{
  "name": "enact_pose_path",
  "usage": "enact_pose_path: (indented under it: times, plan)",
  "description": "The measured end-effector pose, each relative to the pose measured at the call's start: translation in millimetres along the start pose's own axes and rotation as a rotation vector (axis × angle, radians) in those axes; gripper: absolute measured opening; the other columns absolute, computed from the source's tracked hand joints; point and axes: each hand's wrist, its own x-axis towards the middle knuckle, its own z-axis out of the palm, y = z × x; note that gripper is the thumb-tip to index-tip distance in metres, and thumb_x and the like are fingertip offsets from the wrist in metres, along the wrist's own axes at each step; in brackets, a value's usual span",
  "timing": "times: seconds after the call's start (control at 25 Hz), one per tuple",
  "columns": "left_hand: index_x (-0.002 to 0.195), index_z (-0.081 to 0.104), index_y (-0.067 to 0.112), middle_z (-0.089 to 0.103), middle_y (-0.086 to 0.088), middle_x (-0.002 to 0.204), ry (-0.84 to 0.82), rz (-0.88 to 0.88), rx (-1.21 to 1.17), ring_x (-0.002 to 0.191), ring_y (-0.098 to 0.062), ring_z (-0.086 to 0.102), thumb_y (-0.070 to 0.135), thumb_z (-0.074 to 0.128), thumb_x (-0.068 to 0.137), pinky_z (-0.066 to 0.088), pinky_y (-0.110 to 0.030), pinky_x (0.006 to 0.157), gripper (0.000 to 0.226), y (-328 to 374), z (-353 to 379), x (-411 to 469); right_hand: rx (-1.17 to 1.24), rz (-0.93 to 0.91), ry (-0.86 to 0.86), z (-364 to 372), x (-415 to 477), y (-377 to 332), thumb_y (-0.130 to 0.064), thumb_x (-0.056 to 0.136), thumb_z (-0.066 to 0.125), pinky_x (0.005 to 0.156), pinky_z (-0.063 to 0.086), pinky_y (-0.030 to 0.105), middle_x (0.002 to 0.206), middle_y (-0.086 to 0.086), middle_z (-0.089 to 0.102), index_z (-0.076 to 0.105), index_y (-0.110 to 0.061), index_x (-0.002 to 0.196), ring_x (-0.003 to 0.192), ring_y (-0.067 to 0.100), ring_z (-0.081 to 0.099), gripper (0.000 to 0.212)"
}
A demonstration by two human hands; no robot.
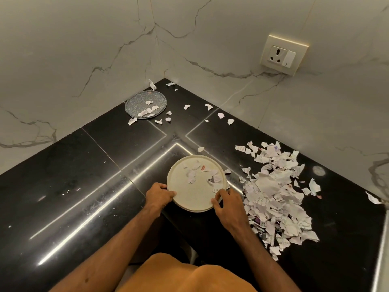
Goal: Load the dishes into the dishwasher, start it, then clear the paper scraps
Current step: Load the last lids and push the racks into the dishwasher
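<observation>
Head view: two hands (161, 193) (228, 202) grip one cream plate (196, 199).

Glossy black stone countertop (63, 186), set into a corner and laid in slabs with thin pale seams between them. Long streaks of reflected light across the surface (brightest toward the near left), plus a faint round glare spot by the right wall. Behind, white marble-look wall panels (63, 49) with grey veins, joined at the corner. On the right panel, well above the counter, a cream rectangular socket plate (284, 54): three-pin outlet beside a white rocker switch. At the bottom edge, orange cloth (189, 275).
</observation>
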Motion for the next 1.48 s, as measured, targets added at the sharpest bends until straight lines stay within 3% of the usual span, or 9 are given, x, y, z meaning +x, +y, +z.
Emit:
enact_pose_path:
  times: [0.2, 0.36, 0.48, 0.6, 0.72, 0.88, 1.12, 1.28, 1.48]
  plan:
    - [0.116, 0.065, 0.006, 0.068, -0.014, 0.115, -0.235, -0.079, -0.442, 0.107, -0.028, 0.068, -0.001, 0.062, 0.092, 0.061, -0.043, 0.084, 0.026, 13.2, 6.5, -37.0, 0.141, -0.143, 0.155, -11.7, -20.0, 5.7, -0.032, 0.101, 0.062, 0.108, 0.047, 0.032, 0.144, -0.011, 0.042, 0.061, -0.033, 0.126, 0.135, 0.009, 0.041, 0.025]
    - [0.116, 0.069, 0.009, 0.073, -0.016, 0.104, -0.371, -0.022, -0.518, 0.088, -0.027, 0.07, -0.004, 0.054, 0.091, 0.06, -0.045, 0.081, 0.032, 24.5, 16.2, -56.0, 0.232, -0.381, -0.172, -15.7, -17.1, -31.1, -0.049, 0.109, 0.045, 0.123, 0.024, 0.031, 0.165, -0.021, 0.032, 0.045, -0.042, 0.151, 0.152, -0.004, 0.021, 0.043]
    - [0.116, 0.072, 0.009, 0.073, -0.011, 0.094, -0.436, 0.063, -0.474, 0.077, -0.023, 0.069, 0.007, 0.058, 0.098, 0.06, -0.04, 0.075, 0.022, 28.2, 24.6, -70.7, 0.077, -0.489, -0.235, -14.4, -4.4, -59.7, -0.05, 0.112, 0.028, 0.13, -0.001, 0.031, 0.174, -0.013, 0.011, 0.019, -0.03, 0.166, 0.156, -0.006, -0.005, 0.058]
    - [0.113, 0.071, 0.01, 0.073, -0.01, 0.092, -0.421, 0.114, -0.435, 0.074, -0.023, 0.069, 0.007, 0.056, 0.1, 0.06, -0.037, 0.069, 0.02, 34.0, 18.6, -78.3, -0.025, -0.469, -0.166, -18.9, 5.4, -63.6, -0.062, 0.109, 0.018, 0.129, -0.009, 0.032, 0.174, -0.013, -0.006, 0.001, -0.029, 0.167, 0.155, -0.004, -0.017, 0.069]
    - [0.112, 0.069, 0.007, 0.072, -0.013, 0.097, -0.408, 0.14, -0.347, 0.078, -0.024, 0.068, -0.004, 0.054, 0.093, 0.06, -0.037, 0.067, 0.027, 37.6, 10.2, -81.6, 0.027, -0.243, -0.041, -25.3, 15.6, -37.2, -0.068, 0.106, 0.01, 0.129, -0.007, 0.038, 0.173, -0.01, -0.01, -0.006, -0.029, 0.166, 0.158, 0.007, -0.016, 0.074]
    - [0.121, 0.067, 0.009, 0.075, -0.015, 0.111, -0.368, 0.182, -0.29, 0.091, -0.026, 0.073, -0.003, 0.052, 0.095, 0.061, -0.037, 0.069, 0.032, 42.7, 15.7, -87.6, 0.084, 0.085, 0.212, -44.5, 7.8, 8.6, -0.072, 0.104, 0.011, 0.13, 0.0, 0.045, 0.175, -0.003, -0.006, 0.004, -0.024, 0.167, 0.16, 0.014, -0.01, 0.081]
    - [0.112, 0.068, 0.019, 0.075, -0.004, 0.104, -0.399, 0.24, -0.281, 0.095, -0.022, 0.072, -0.001, 0.054, 0.097, 0.06, -0.034, 0.067, 0.029, 46.4, 28.5, -112.7, 0.268, -0.067, 0.006, -30.6, -59.2, 4.3, -0.067, 0.107, 0.023, 0.132, 0.006, 0.044, 0.174, -0.014, 0.006, 0.011, -0.033, 0.167, 0.158, 0.004, 0.004, 0.07]
    - [0.116, 0.067, 0.016, 0.074, -0.005, 0.11, -0.399, 0.285, -0.277, 0.099, -0.02, 0.072, 0.004, 0.056, 0.099, 0.063, -0.042, 0.08, 0.024, 20.7, 18.9, -131.2, 0.163, 0.19, 0.214, -21.4, -102.8, 23.8, -0.075, 0.103, 0.015, 0.127, -0.004, 0.046, 0.174, -0.009, -0.006, 0.004, -0.034, 0.167, 0.16, 0.016, -0.009, 0.077]
    - [0.118, 0.067, 0.017, 0.074, -0.002, 0.111, -0.45, 0.297, -0.297, 0.093, -0.013, 0.075, 0.007, 0.058, 0.099, 0.062, -0.031, 0.075, 0.022, -8.2, 7.4, -148.4, 0.188, 0.16, 0.329, -25.0, -135.4, 28.4, -0.051, 0.106, 0.049, 0.123, 0.033, 0.05, 0.162, -0.005, 0.038, 0.048, -0.032, 0.152, 0.151, 0.018, 0.031, 0.05]
